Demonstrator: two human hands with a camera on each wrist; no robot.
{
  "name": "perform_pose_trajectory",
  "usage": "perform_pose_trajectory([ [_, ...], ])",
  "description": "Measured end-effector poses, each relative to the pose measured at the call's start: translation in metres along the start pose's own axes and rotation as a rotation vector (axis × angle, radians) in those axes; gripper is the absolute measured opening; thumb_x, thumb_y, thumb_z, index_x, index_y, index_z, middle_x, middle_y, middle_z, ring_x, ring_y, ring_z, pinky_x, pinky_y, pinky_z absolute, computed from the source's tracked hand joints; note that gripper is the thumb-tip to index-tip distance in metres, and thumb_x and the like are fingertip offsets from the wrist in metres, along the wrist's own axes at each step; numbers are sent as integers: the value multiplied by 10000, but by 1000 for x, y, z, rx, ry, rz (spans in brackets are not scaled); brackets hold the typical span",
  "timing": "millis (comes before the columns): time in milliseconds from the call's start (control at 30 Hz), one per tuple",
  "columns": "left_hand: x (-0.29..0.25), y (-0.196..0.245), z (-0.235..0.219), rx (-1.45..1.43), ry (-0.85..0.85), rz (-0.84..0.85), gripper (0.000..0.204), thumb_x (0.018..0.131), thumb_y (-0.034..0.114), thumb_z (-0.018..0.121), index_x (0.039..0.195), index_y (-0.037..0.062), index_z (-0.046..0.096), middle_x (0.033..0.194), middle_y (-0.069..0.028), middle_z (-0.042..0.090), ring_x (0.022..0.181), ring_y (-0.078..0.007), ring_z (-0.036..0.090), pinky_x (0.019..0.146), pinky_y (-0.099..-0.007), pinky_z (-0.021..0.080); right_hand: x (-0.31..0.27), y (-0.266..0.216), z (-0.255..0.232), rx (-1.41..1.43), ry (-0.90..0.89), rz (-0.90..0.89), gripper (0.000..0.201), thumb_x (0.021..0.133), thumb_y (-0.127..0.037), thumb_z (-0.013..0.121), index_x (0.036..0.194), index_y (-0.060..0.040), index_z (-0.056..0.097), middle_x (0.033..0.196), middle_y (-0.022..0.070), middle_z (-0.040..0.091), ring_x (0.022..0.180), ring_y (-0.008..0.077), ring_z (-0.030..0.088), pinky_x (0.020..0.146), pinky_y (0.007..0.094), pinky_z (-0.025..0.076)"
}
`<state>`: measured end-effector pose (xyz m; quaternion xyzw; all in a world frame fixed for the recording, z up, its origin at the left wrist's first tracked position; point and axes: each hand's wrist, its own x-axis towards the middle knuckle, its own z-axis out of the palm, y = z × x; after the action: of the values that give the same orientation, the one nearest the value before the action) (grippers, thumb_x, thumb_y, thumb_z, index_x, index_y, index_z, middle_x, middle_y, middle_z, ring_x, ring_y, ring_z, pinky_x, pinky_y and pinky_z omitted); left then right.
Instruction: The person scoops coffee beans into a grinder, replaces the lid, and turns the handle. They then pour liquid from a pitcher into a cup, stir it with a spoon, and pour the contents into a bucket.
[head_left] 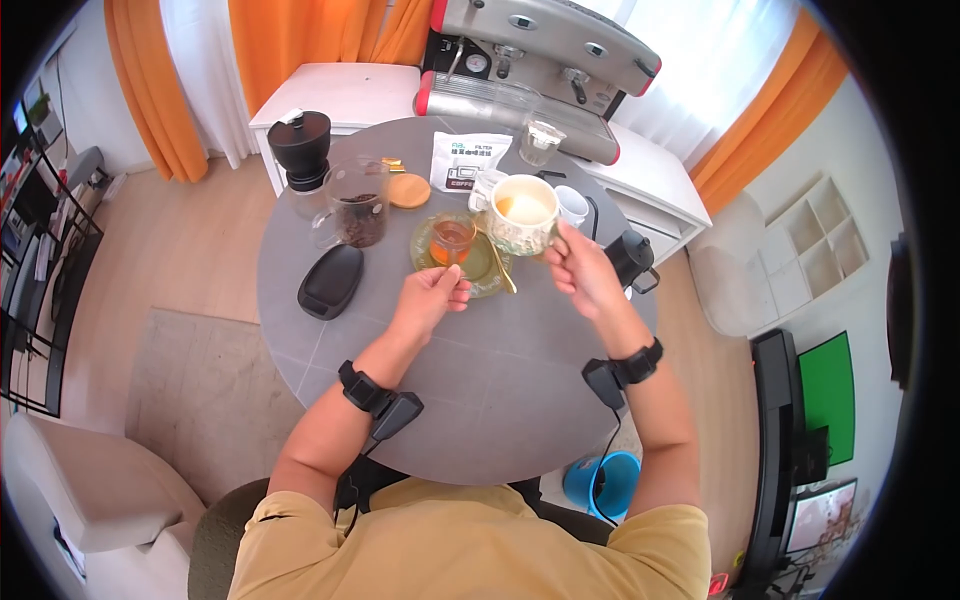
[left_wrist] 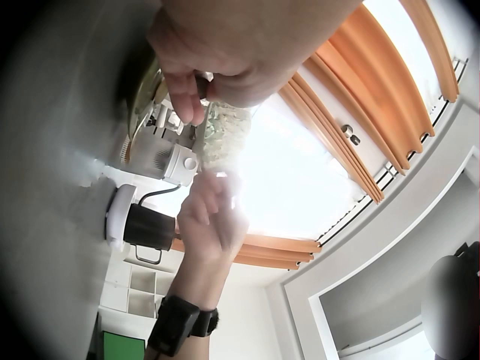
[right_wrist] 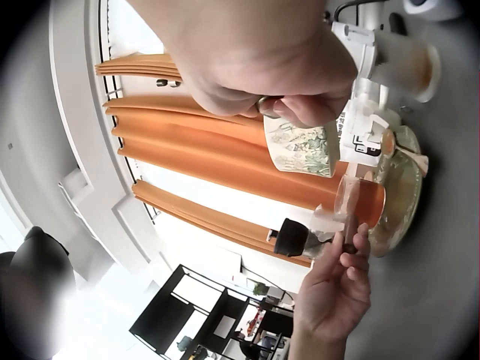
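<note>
My left hand (head_left: 432,300) pinches the handle of a small glass cup (head_left: 453,232) of amber liquid, over the left part of a green patterned plate (head_left: 484,275); whether they touch I cannot tell. A gold spoon (head_left: 506,272) lies on the plate's right side. My right hand (head_left: 588,276) grips the handle of a patterned cup (head_left: 520,232), raised beyond the plate, with pale, partly brown contents. In the right wrist view, this cup (right_wrist: 300,148) hangs from the right hand (right_wrist: 266,71), with the left hand (right_wrist: 334,289) below at the glass handle.
Left on the table (head_left: 450,400) are a glass pitcher of coffee beans (head_left: 360,218), a black tray (head_left: 331,281), a grinder (head_left: 300,145) and a wooden lid (head_left: 408,190). Behind stand a coffee bag (head_left: 466,160) and a glass (head_left: 541,143); to the right, a white cup (head_left: 572,204) and black pot (head_left: 630,256).
</note>
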<state>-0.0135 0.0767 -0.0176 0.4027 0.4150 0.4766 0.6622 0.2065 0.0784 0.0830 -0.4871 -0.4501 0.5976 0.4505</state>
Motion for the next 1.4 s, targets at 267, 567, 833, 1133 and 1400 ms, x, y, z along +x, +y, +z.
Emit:
perform_pose_trajectory([
  [267, -4, 3, 3, 20, -84, -4, 301, 933, 256, 561, 1022, -25, 623, 858, -49, 642, 699, -84, 580, 638, -212, 500, -140, -28, -67, -6, 118, 129, 387, 958, -413, 455, 684, -155, 363, 641, -29, 409, 440, 40, 280, 372, 184, 211],
  [567, 2, 6, -8, 58, -47, -20, 320, 935, 249, 567, 1092, -28, 605, 873, -47, 655, 688, -52, 584, 589, -172, 488, -334, 50, -205, -55, 504, 143, 407, 975, -388, 425, 653, -147, 364, 591, -44, 363, 439, 42, 285, 369, 187, 229],
  [833, 5, 11, -17, 67, -12, 5, 332, 945, 236, 549, 1159, -17, 576, 906, -20, 654, 668, -10, 560, 554, -136, 462, -382, 199, -306, -341, 648, 642, 395, 915, -435, 483, 705, -101, 509, 619, -7, 473, 530, 107, 456, 465, 265, 383],
  [1133, -10, 16, -14, 48, 73, -30, 349, 954, 226, 533, 1205, -17, 538, 902, 1, 616, 670, 2, 506, 557, -119, 404, -376, 348, -369, -419, 635, 1015, 448, 900, -444, 458, 847, -17, 583, 673, 57, 538, 569, 167, 526, 519, 313, 470],
  [1400, -19, 17, -9, 36, 80, -23, 334, 966, 215, 509, 1210, -14, 524, 893, 0, 616, 648, 11, 523, 534, -109, 436, -346, 410, -370, -915, 627, 1191, 409, 884, -303, 473, 1166, -37, 603, 1055, 164, 655, 907, 285, 652, 743, 377, 519],
])
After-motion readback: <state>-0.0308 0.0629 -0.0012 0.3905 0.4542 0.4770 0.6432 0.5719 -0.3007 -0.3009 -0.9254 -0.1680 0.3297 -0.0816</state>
